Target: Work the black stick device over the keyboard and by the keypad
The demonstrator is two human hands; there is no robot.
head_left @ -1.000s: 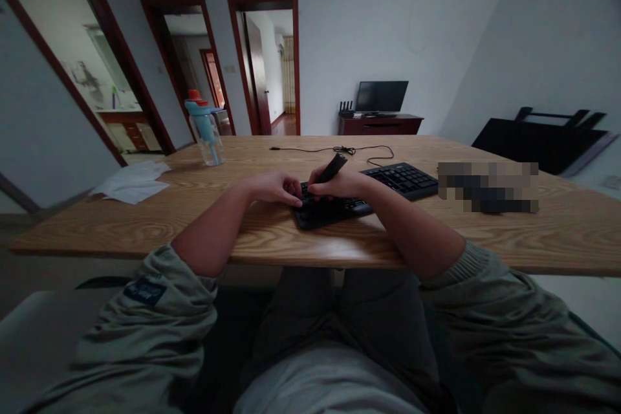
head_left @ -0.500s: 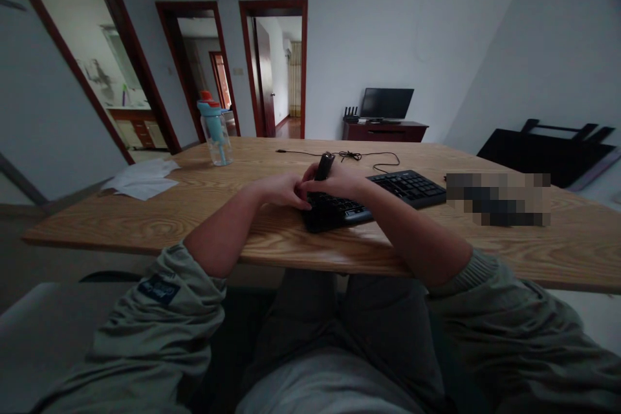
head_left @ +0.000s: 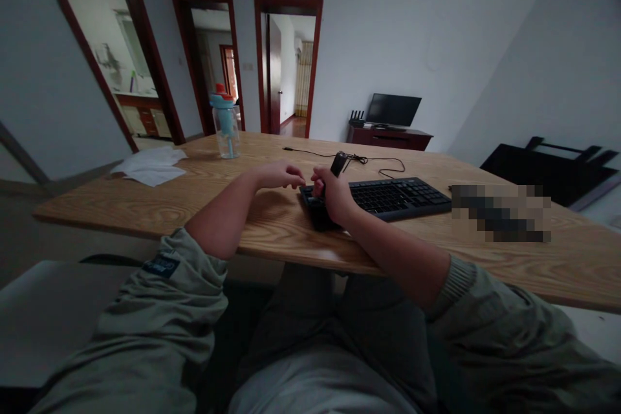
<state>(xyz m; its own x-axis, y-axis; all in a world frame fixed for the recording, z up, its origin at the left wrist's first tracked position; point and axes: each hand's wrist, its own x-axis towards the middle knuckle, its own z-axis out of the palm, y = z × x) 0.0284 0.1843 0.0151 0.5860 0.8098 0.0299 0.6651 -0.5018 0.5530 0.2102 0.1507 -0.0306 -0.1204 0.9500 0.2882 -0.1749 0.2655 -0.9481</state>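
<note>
A black keyboard [head_left: 388,197] lies on the wooden table, its left end in front of me. My right hand [head_left: 334,191] is closed around an upright black-handled tool [head_left: 339,163] above that left end. The tool's top sticks out over my fist; its lower end is hidden, so its kind is unclear. My left hand [head_left: 277,174] hovers just left of the keyboard, fingers loosely bent and apart, with nothing visible in them. A small gap separates my two hands.
A clear bottle [head_left: 227,132] with a blue and red lid stands at the back left. White paper sheets [head_left: 152,165] lie near the left edge. Behind the keyboard runs a black cable [head_left: 359,159]. A blurred-out dark item [head_left: 502,213] is on the right. The table's near edge crosses my lap.
My left hand has come away from my right hand and the tool. The right hand has turned, still gripping the tool. The whole view has shifted slightly.
</note>
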